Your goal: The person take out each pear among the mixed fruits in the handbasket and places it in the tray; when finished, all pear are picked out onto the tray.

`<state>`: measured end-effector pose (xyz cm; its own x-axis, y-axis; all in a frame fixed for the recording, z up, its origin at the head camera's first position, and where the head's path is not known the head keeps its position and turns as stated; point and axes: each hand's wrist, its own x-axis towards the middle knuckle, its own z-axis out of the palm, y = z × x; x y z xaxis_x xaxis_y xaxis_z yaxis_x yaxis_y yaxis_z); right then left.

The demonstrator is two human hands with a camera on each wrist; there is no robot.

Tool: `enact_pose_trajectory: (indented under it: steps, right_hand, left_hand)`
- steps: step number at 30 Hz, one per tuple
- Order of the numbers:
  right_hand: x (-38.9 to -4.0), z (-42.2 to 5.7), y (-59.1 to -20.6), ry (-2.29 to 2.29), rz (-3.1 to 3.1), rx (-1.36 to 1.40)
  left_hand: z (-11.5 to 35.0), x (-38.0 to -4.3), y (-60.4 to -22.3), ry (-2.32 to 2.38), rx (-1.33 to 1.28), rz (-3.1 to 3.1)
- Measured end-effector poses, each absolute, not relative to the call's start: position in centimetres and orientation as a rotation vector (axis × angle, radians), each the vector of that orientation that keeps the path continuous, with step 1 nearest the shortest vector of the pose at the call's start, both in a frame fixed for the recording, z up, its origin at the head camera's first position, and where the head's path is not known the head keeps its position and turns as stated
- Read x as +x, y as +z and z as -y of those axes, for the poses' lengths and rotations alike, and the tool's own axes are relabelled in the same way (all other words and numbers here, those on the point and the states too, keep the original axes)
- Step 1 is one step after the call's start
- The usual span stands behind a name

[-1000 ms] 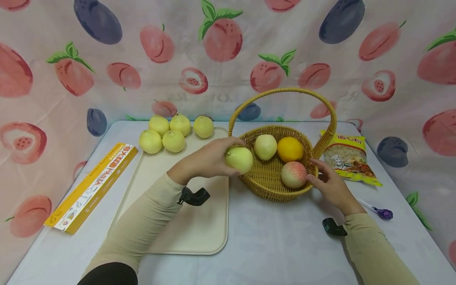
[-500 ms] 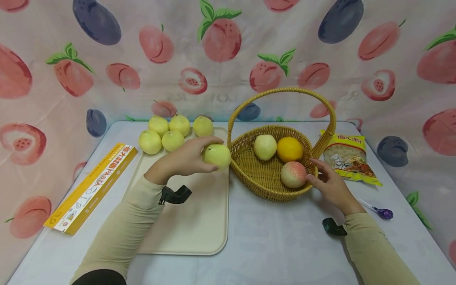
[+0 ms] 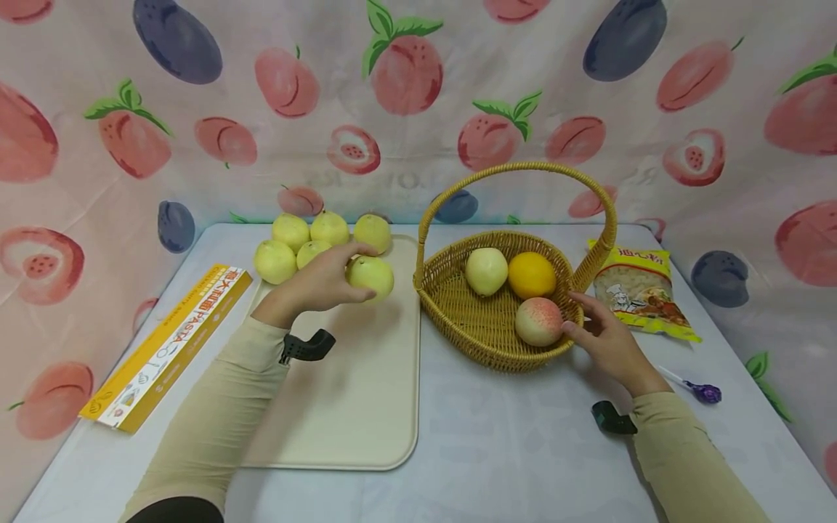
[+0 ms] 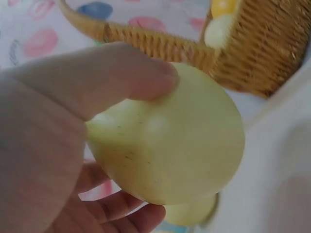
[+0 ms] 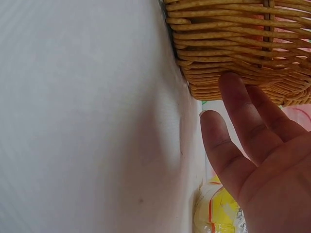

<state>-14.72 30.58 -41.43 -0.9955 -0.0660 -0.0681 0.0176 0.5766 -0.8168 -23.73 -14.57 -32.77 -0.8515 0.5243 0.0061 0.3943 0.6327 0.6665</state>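
Note:
My left hand (image 3: 319,282) holds a pale yellow-green pear (image 3: 370,278) over the upper part of the cream tray (image 3: 353,414). In the left wrist view, the thumb lies across one side of the pear and the fingers curl beneath it. Several similar pears (image 3: 275,261) are bunched at the tray's far left corner. To the right stands a wicker basket (image 3: 480,347) with an arched handle. A pale fruit (image 3: 487,272), an orange (image 3: 532,274) and a peach (image 3: 539,321) lie in it. My right hand (image 3: 611,350) grips the basket's right rim, several fingers against its outer wall.
A yellow-and-white pasta box (image 3: 168,347) lies left of the tray. Behind my right hand is a yellow food bag (image 3: 644,290). A purple-wrapped lollipop (image 3: 705,393) lies by my right wrist. A fruit-print cloth (image 3: 418,138) hangs behind the table.
My left hand has moved left with the pear, from the basket's left rim to over the tray beside the other pears. The right hand and basket have stayed put.

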Motion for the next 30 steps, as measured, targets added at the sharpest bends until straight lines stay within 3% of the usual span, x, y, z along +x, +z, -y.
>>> enact_pose_trajectory:
  steps: [30]
  right_hand:
    - [-14.8, -30.7, -41.4, -1.401, -2.702, -0.050]
  left_hand:
    - [14.4, -28.3, -37.7, 1.127, 0.508, -2.812]
